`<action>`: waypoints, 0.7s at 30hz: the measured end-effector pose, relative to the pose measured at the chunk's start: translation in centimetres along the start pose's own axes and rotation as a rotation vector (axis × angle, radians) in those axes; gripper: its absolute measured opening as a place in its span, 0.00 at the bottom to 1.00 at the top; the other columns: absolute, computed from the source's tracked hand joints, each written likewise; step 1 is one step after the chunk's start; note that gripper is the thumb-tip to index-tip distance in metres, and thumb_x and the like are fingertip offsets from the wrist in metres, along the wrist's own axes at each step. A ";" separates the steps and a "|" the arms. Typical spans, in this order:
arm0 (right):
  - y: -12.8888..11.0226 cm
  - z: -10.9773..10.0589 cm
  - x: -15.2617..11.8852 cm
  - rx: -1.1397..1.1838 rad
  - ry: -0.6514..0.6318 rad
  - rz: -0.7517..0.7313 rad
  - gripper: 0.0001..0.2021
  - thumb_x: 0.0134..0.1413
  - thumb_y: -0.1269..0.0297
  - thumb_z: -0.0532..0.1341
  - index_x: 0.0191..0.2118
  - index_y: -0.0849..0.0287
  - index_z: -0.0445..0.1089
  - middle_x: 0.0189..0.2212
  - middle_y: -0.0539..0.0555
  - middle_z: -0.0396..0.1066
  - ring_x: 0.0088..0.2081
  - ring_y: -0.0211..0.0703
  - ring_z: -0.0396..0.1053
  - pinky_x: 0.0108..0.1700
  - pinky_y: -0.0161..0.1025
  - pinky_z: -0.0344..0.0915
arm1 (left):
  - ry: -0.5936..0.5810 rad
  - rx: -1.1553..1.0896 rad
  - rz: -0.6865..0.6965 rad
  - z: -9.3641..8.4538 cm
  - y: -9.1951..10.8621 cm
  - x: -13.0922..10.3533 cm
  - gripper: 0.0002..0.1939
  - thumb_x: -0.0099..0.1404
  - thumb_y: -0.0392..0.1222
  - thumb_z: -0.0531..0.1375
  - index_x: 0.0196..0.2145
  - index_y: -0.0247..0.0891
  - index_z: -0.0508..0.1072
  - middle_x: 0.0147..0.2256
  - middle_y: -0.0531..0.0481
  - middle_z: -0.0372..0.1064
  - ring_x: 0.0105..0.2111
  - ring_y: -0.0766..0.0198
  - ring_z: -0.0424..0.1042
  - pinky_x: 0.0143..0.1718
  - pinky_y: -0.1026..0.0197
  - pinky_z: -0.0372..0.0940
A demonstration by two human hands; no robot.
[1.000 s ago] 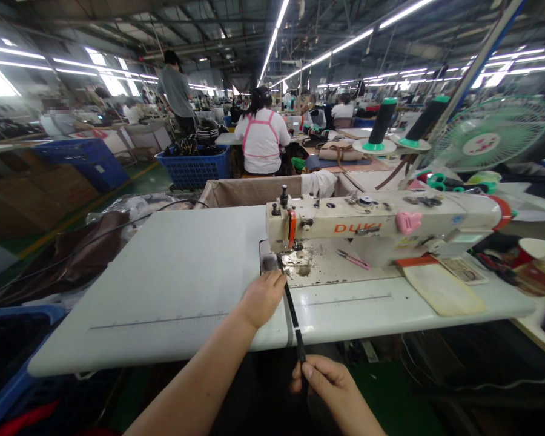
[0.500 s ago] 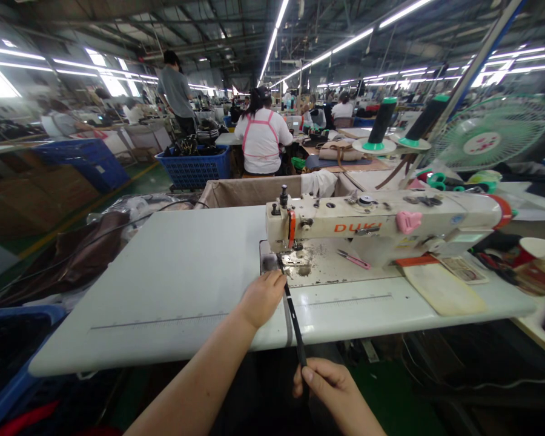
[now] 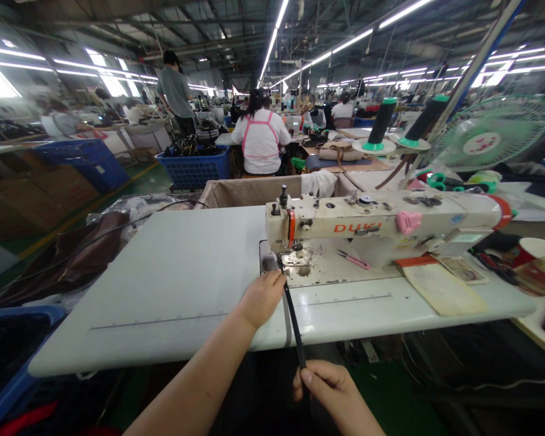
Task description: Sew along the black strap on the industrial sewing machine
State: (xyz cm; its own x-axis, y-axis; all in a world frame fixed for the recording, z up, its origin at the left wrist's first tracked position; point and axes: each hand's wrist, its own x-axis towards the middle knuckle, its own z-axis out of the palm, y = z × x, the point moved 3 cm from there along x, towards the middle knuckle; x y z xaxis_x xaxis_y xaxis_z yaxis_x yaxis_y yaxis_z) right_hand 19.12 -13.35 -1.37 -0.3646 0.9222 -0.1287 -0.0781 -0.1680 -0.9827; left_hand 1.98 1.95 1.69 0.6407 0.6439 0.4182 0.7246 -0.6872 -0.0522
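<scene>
A narrow black strap point(image 3: 294, 321) runs from under the needle area of the sewing machine point(image 3: 381, 224) down over the table's front edge. My left hand point(image 3: 264, 297) lies close in front of the presser foot point(image 3: 281, 257), its fingers closed on the strap's far part; the fingertips are partly hidden. Below the table edge, my right hand point(image 3: 324, 383) pinches the strap between thumb and fingers. The strap's lower end is lost against dark clothing.
Pink-handled thread snips point(image 3: 354, 259) lie on the machine bed. A yellowish pad point(image 3: 440, 287) rests at the right. Black thread cones point(image 3: 380, 124) and a green fan point(image 3: 490, 133) stand behind. A fabric-sided bin point(image 3: 249, 188) adjoins the table's back edge; a co-worker point(image 3: 261, 136) sits beyond.
The strap has slid a little toward the machine; a white mark on it near my left hand no longer shows. It now bows slightly. Both hands stay nearly in place.
</scene>
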 end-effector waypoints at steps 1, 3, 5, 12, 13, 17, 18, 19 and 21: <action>0.0 0.0 0.0 -0.008 0.000 0.001 0.28 0.62 0.36 0.63 0.30 0.60 0.80 0.26 0.55 0.74 0.32 0.45 0.69 0.38 0.39 0.64 | 0.006 -0.015 -0.012 0.1 -0.1 0.0 0.10 0.74 0.33 0.53 0.50 0.35 0.72 0.53 0.37 0.73 0.52 0.53 0.75 0.58 0.49 0.72; 0.1 -0.1 0.0 -0.013 0.001 0.005 0.28 0.61 0.36 0.63 0.30 0.60 0.80 0.25 0.55 0.74 0.31 0.44 0.69 0.38 0.39 0.64 | 0.019 -0.038 -0.029 0.2 -0.2 0.1 0.12 0.74 0.33 0.54 0.52 0.36 0.71 0.53 0.38 0.73 0.54 0.54 0.75 0.59 0.49 0.72; 0.1 -0.1 0.1 -0.004 0.000 0.013 0.28 0.60 0.36 0.64 0.30 0.60 0.80 0.25 0.54 0.74 0.31 0.43 0.68 0.37 0.39 0.63 | 0.034 -0.051 -0.038 0.2 -0.3 0.2 0.13 0.73 0.33 0.54 0.52 0.37 0.70 0.54 0.39 0.72 0.55 0.53 0.74 0.61 0.48 0.70; 0.0 -0.1 0.0 0.000 -0.013 0.031 0.28 0.59 0.36 0.65 0.30 0.60 0.80 0.25 0.54 0.74 0.31 0.43 0.68 0.37 0.38 0.61 | 0.042 -0.083 -0.069 0.3 -0.4 0.6 0.14 0.71 0.32 0.54 0.53 0.31 0.70 0.55 0.33 0.71 0.58 0.50 0.72 0.63 0.46 0.69; -0.1 0.0 0.0 0.000 -0.017 0.034 0.28 0.59 0.36 0.65 0.30 0.60 0.80 0.25 0.54 0.74 0.31 0.43 0.68 0.37 0.38 0.61 | 0.041 -0.080 -0.078 0.3 -0.3 0.6 0.15 0.71 0.32 0.54 0.54 0.32 0.70 0.56 0.34 0.71 0.58 0.50 0.73 0.63 0.46 0.69; -0.2 0.0 0.0 0.025 -0.036 0.014 0.25 0.60 0.39 0.66 0.31 0.59 0.79 0.26 0.53 0.74 0.31 0.42 0.68 0.39 0.39 0.63 | 0.047 -0.034 -0.059 0.2 -0.2 0.4 0.13 0.73 0.33 0.54 0.53 0.34 0.70 0.54 0.36 0.72 0.55 0.52 0.74 0.62 0.46 0.70; -0.2 0.0 0.0 0.030 -0.046 0.003 0.24 0.60 0.40 0.66 0.31 0.59 0.79 0.26 0.53 0.74 0.32 0.43 0.69 0.40 0.39 0.64 | 0.049 -0.021 -0.042 0.1 -0.2 0.3 0.13 0.73 0.33 0.54 0.53 0.34 0.71 0.54 0.36 0.72 0.54 0.52 0.75 0.61 0.46 0.70; -0.2 0.0 0.0 0.030 -0.058 -0.008 0.23 0.60 0.41 0.66 0.31 0.59 0.78 0.27 0.53 0.74 0.32 0.43 0.69 0.40 0.39 0.64 | 0.052 -0.010 -0.025 0.1 -0.1 0.2 0.12 0.73 0.33 0.54 0.52 0.34 0.71 0.53 0.36 0.73 0.54 0.52 0.75 0.60 0.47 0.71; -0.3 0.0 0.0 0.010 -0.087 -0.037 0.23 0.61 0.41 0.66 0.30 0.59 0.78 0.28 0.53 0.74 0.33 0.43 0.69 0.42 0.40 0.64 | 0.052 -0.002 0.000 0.0 0.0 0.1 0.11 0.74 0.33 0.54 0.51 0.34 0.71 0.52 0.36 0.73 0.53 0.52 0.75 0.59 0.48 0.71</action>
State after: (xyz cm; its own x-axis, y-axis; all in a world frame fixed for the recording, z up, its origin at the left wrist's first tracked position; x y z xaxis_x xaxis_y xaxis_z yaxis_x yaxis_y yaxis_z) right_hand 19.13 -13.34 -1.09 -0.4409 0.8941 -0.0794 -0.1024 -0.1380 -0.9851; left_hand 2.03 2.04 1.73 0.6264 0.6256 0.4650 0.7242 -0.6878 -0.0502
